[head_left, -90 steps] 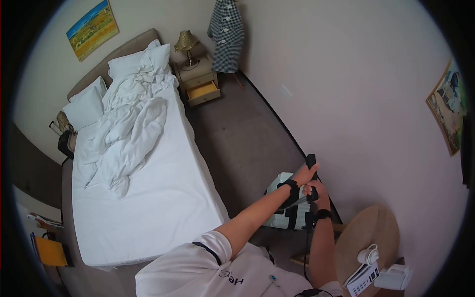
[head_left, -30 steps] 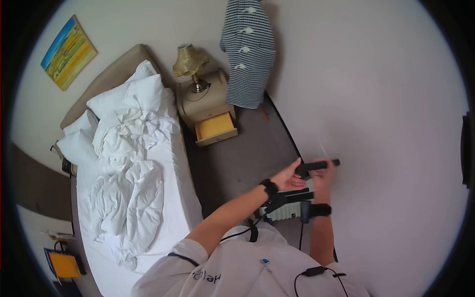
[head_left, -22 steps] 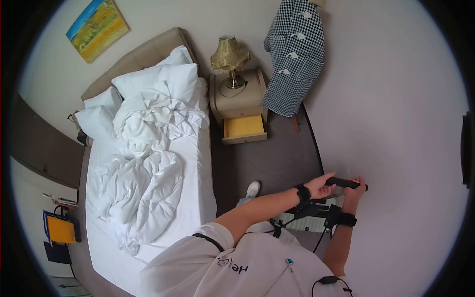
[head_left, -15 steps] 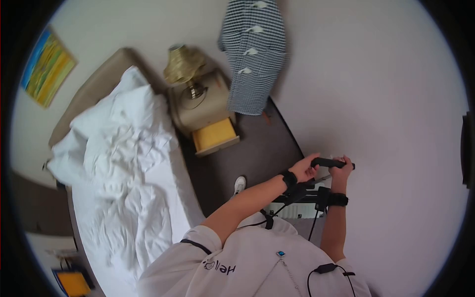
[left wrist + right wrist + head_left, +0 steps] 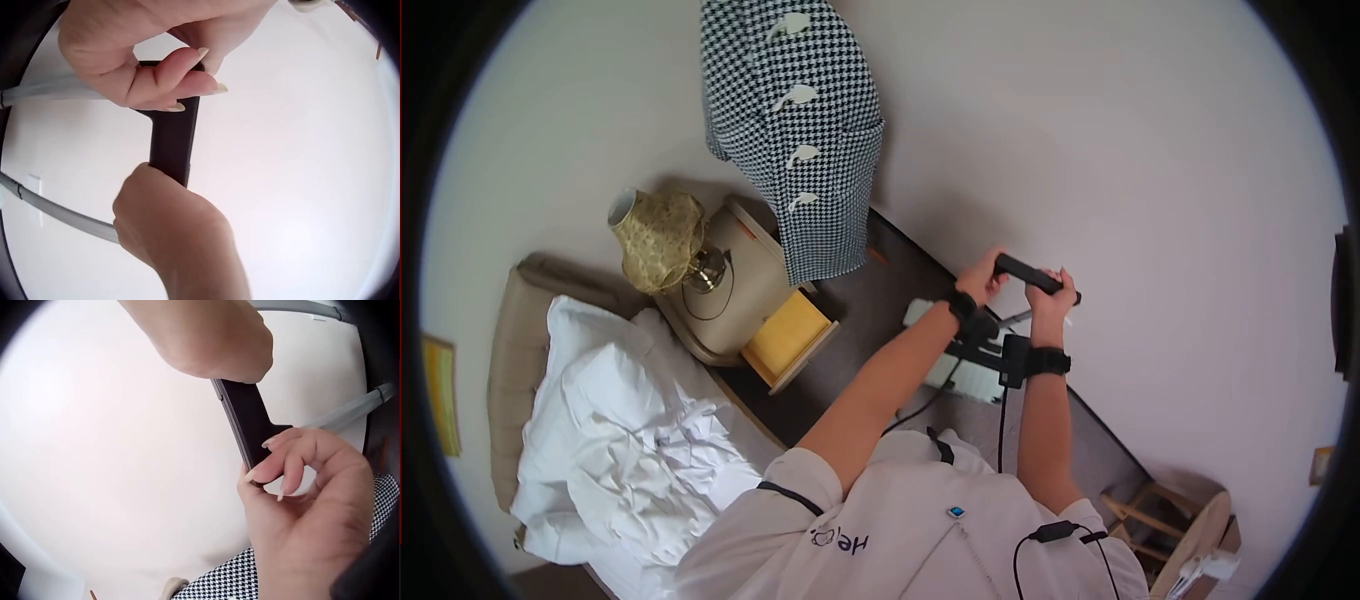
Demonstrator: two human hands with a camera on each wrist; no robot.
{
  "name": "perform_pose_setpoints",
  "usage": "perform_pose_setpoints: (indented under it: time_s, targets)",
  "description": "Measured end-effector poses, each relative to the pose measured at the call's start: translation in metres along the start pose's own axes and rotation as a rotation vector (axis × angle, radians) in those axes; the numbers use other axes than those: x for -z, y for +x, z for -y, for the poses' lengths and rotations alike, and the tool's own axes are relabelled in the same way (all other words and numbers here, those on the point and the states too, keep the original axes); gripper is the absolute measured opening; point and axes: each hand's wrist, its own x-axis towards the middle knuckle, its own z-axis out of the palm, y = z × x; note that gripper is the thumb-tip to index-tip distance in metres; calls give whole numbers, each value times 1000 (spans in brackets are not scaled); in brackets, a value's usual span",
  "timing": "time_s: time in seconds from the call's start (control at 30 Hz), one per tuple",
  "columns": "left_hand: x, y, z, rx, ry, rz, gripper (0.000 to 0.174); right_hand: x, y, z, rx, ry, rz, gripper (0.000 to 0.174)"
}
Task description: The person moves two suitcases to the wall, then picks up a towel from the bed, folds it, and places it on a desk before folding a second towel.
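The black pull handle (image 5: 1022, 270) of a pale suitcase (image 5: 972, 380) is grasped by both hands near a pale wall (image 5: 1130, 200): its left end is pinched by the left hand (image 5: 980, 277), while the bar is gripped toward its right end by the right hand (image 5: 1049, 294). Below the handle, the suitcase is partly hidden by wrist gear. To the handle's left, a houndstooth coat (image 5: 810, 140), a lamp (image 5: 658, 240) on a nightstand (image 5: 745, 262) with its drawer (image 5: 788, 335) pulled out, and rumpled white bedding (image 5: 620, 440) are seen.
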Motion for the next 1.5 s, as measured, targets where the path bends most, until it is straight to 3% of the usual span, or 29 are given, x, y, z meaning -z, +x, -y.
perform_pose_setpoints:
  time_s: [0.1, 0.2, 0.3, 0.33, 0.5, 0.7, 0.83, 0.9, 1.07, 1.2, 1.37, 1.5]
  targets:
    - [6, -9, -49, -119, 394, -19, 35, 0, 10, -25, -103, 72, 110, 19]
    - [22, 9, -81, -189, 305, -5, 43, -9, 12, -61, -131, 44, 151, 12]
    - [28, 16, -112, -173, 364, 29, 49, -31, 11, -97, -98, 6, 104, 36]
    - [31, 15, -117, -178, 417, 45, 50, -37, 17, -103, -103, 32, 86, 34]
    - [62, -19, -135, -209, 593, 167, 55, -45, 24, -125, -194, 128, 79, 32]
    - [145, -51, -129, -89, 729, 16, 48, -50, 31, -143, -168, 47, 3, 22]
    - [163, -61, -123, -165, 677, -14, 43, -59, 50, -132, -175, -18, -13, 16]
    - [173, -67, -112, -148, 691, -42, 41, -60, 64, -125, -179, 8, 7, 25]
    - [226, -109, -60, -166, 534, -113, 36, -76, 74, -110, -215, -53, -7, 23]
    - [287, -156, 0, -71, 476, -192, 35, -82, 76, -108, -209, -98, 20, 23]
    - [340, -203, 74, -15, 444, -503, 34, -68, 76, -113, -104, -216, 255, 26]
    - [366, -226, 126, 110, 529, -702, 35, -59, 111, -100, -162, -226, 351, 30]
